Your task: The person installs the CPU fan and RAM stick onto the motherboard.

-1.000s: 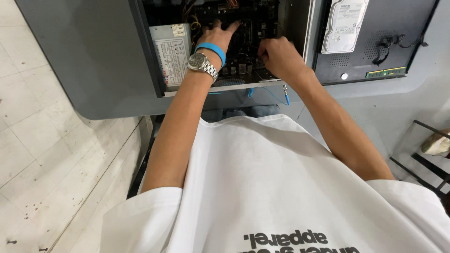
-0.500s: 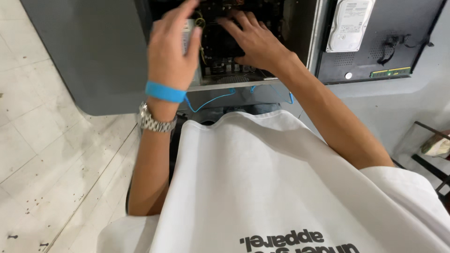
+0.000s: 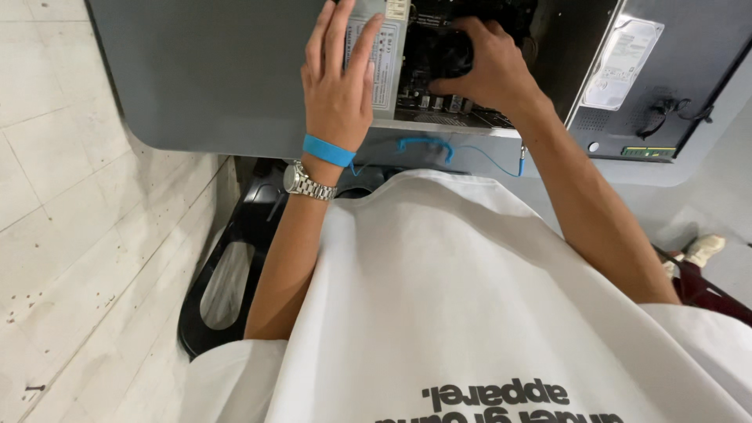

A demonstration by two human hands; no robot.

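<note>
Pale floor tiles spread wide to the left of the open computer case (image 3: 235, 78), which lies on a grey table. At the case's near edge, the left hand (image 3: 338, 74) rests flat on the power supply (image 3: 384, 55), fingers straight and slightly apart. Right of it, inside the case, the right hand (image 3: 486, 66) curls its fingers around the black cooler fan (image 3: 439, 55). A hard drive (image 3: 623, 63) sits at the case's far right.
</note>
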